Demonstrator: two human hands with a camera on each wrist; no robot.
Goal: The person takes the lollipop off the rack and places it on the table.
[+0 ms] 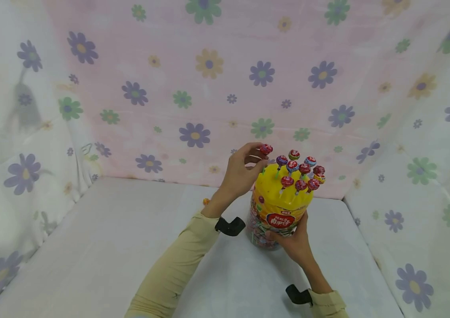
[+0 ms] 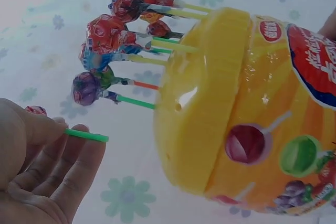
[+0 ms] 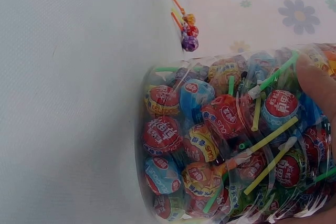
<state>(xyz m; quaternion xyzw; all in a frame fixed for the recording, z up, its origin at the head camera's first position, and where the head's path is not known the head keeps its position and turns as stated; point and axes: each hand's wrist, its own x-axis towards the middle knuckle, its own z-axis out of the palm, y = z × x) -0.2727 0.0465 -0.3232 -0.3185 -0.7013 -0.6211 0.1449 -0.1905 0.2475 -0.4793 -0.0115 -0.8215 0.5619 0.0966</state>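
Observation:
My left hand [image 1: 240,170] pinches a red-wrapped lollipop [image 1: 266,149] at the near-left edge of a jar's yellow lid [image 1: 264,181]. In the left wrist view its green stick [image 2: 86,135] points at the lid, its end apart from it. Several wrapped lollipops [image 1: 292,166] stand with their sticks in the lid, and small bare holes [image 2: 178,107] show there. My right hand [image 1: 298,245] grips the lower side of the jar [image 1: 284,212]. Through its clear wall, many more lollipops [image 3: 226,116] are visible in the right wrist view. The jar leans slightly.
Loose lollipops [image 3: 190,31] lie on the white table [image 1: 109,234] behind the jar; in the head view only an orange one [image 1: 206,201] shows beside my left forearm. Flower-printed cloth [image 1: 209,97] walls the table at the back and sides.

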